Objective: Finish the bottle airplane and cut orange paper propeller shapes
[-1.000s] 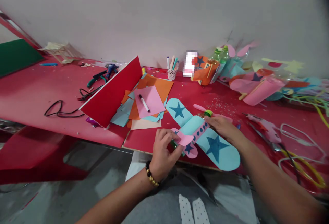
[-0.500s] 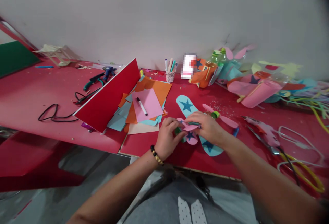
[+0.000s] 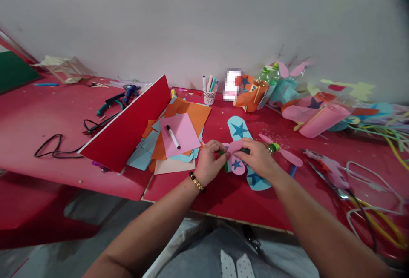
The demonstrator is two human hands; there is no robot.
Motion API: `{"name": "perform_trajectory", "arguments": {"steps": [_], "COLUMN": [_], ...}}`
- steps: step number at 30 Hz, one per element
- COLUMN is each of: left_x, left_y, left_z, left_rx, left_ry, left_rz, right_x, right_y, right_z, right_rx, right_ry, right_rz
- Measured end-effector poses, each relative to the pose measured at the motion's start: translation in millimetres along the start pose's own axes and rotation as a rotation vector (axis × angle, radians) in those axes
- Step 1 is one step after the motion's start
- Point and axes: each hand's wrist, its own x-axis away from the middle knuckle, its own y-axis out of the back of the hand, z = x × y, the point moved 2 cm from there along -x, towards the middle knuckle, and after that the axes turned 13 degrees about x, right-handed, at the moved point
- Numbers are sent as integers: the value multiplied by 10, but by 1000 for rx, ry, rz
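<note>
— What is your left hand doing?
— My left hand [image 3: 210, 161] is pinching the pink tail fin [image 3: 234, 146] of my toy plane [image 3: 244, 134].
— And your right hand?
— My right hand [image 3: 260, 159] is curled, with its fingertips by the same fin. Something dark peeks out at its thumb, mostly hidden, so I can't tell what that hand pinches.
— Where is the plane?
— Under my right hand. One blue wing [image 3: 237, 124] with a star pokes out past my fingers, the other on the side near me. The green cap [image 3: 275, 147] and pink propeller [image 3: 290, 157] are just right of that hand.
— What else?
— Left of my left hand, a marker [image 3: 173, 137] lies on pink paper [image 3: 188, 130]. Well right of my right hand are a pink glue gun [image 3: 330, 168] and scissors [image 3: 343, 193].
</note>
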Motion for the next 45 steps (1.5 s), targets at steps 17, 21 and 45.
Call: {"name": "perform_trajectory", "arguments": {"steps": [17,21,45], "left_x": [5,4,37], "left_y": [-62,-71,-31], "left_z": [-22,-21,-16], "left_rx": [7,24,-31], "left_ry": [4,21,-3], "left_rz": [-59,-65,-60], "right_x": [-60,-71,158], "right_y": [-3,-10,429], "right_z": [-11,-3,-216], "right_rx": [54,94,-134], "right_ry": [-77,-69,-197], "right_rz": [17,-1,-295]}}
